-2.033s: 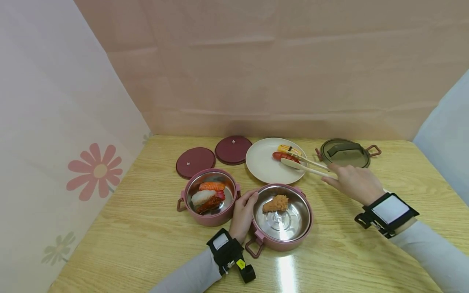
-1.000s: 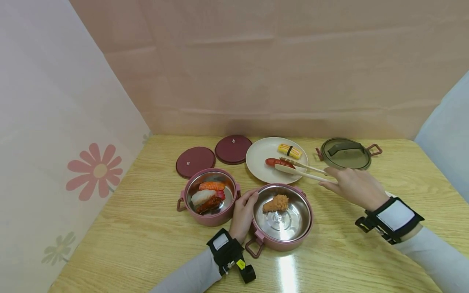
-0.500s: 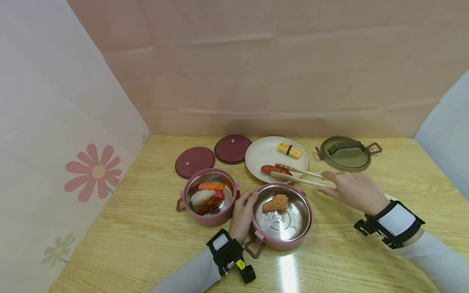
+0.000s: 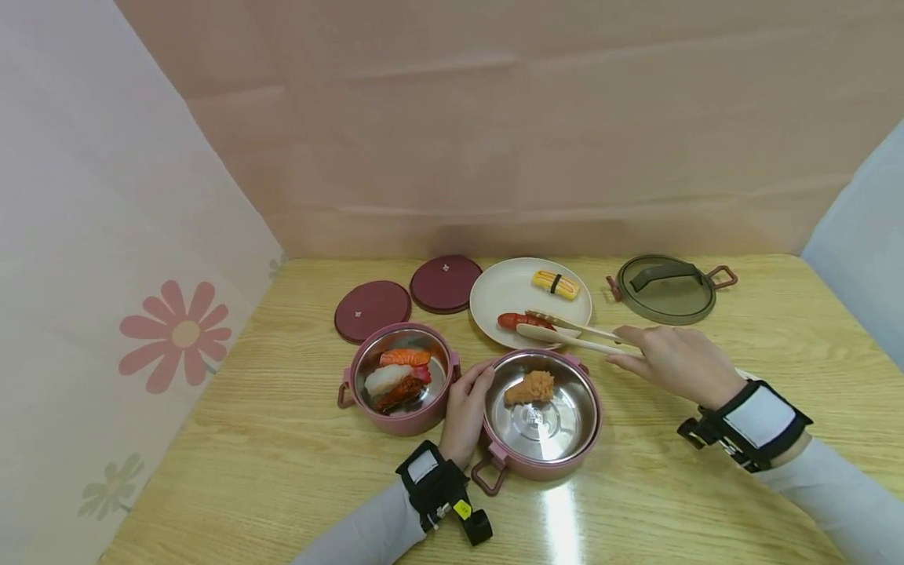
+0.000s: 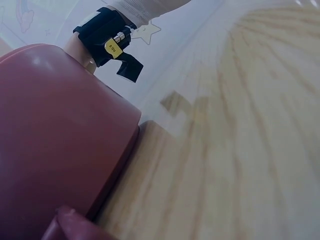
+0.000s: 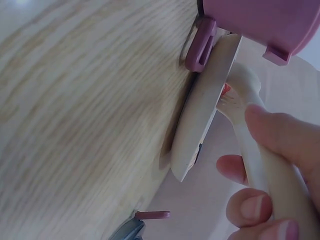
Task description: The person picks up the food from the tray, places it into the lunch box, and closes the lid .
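Observation:
My right hand (image 4: 627,350) grips cream tongs (image 4: 575,336), whose tips pinch a red sausage (image 4: 518,320) over the near edge of the cream plate (image 4: 494,297). An egg sushi (image 4: 555,284) lies further back on that plate. Just in front stands a pink steel-lined pot (image 4: 592,416) holding a fried chicken piece (image 4: 531,387). My left hand (image 4: 482,377) curls against this pot's left wall and rim, between it and a second pink pot (image 4: 360,408) holding several sushi pieces (image 4: 397,375). In the right wrist view my fingers (image 6: 260,200) wrap the tongs (image 6: 250,145) beside the plate's edge (image 6: 202,120).
Two maroon lids (image 4: 372,311) (image 4: 446,283) lie flat behind the sushi pot. A green lid with pink handles (image 4: 664,289) sits at the back right. Pink and white fabric walls close in the wooden table (image 4: 268,471). The left wrist view shows only the pot's wall (image 5: 55,140).
My right hand has drawn the tongs and the sausage from the far part of the plate to its near edge. The left hand has stayed on the pot.

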Available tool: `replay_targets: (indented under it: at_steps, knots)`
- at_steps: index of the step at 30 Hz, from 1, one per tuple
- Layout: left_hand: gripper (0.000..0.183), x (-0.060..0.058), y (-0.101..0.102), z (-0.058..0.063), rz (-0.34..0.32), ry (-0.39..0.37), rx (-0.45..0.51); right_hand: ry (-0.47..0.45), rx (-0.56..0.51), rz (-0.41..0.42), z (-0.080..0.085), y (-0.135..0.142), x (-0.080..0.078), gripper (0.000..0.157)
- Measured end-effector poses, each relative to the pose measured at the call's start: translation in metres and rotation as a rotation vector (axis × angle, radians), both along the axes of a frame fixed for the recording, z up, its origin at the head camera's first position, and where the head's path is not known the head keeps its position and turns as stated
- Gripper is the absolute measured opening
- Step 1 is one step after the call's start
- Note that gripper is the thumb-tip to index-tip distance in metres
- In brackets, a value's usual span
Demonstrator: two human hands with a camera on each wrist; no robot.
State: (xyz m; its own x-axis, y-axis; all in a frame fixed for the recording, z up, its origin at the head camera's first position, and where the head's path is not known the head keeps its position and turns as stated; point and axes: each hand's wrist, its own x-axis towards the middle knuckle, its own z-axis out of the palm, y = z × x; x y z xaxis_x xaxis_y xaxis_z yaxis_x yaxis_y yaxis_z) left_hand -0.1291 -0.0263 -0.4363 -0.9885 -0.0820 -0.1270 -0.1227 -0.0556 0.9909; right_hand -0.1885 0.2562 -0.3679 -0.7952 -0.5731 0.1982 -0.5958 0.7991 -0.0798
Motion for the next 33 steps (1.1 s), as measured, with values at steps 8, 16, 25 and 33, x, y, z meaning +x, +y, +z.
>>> replay_targets:
  at_steps: [8, 16, 25, 33]
  knots:
    - [0.04, 0.001, 0.0, 0.0, -0.003, 0.003, 0.008, 0.016, 0.009, 0.031, 0.003, -0.001, 0.0, 0.028]
    - [0.04, 0.002, 0.0, 0.001, 0.003, 0.005, 0.008, 0.011, 0.047, 0.014, 0.01, -0.003, -0.003, 0.04]
    - [0.04, 0.001, -0.001, -0.002, 0.003, -0.006, -0.001, 0.072, 0.042, 0.036, 0.006, -0.008, -0.002, 0.022]
    - [0.04, 0.001, 0.0, -0.001, 0.005, 0.031, -0.011, 0.075, 0.007, 0.024, 0.012, -0.002, 0.0, 0.026]
